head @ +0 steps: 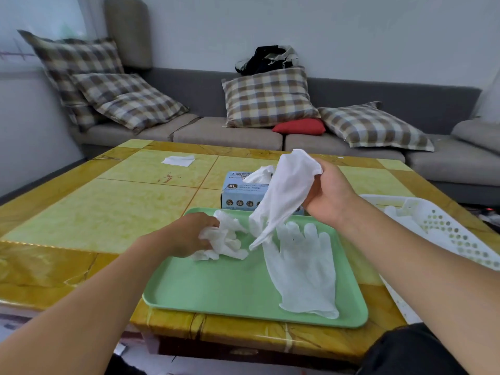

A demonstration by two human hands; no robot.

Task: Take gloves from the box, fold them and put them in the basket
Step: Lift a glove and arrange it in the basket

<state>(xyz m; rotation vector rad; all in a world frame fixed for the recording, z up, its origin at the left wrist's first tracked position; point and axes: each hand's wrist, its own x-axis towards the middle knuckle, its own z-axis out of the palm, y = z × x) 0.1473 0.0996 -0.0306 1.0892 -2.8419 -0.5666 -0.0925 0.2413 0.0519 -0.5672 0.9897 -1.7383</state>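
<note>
Unfolded stage: right hand (328,194) fingers clamp a hanging glove (281,196), left hand (189,234) fingers grip a crumpled glove (223,239); next, flatten beside the spread glove (303,269), fold.

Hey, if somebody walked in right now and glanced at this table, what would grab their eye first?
Probably the white glove held up in the right hand, dangling over the green tray at the table's near edge. Next, the left hand gripping a crumpled glove on the tray's far left, beside a flat glove spread on its right side. Behind the tray stands the blue glove box, and a white basket sits at the right.
</note>
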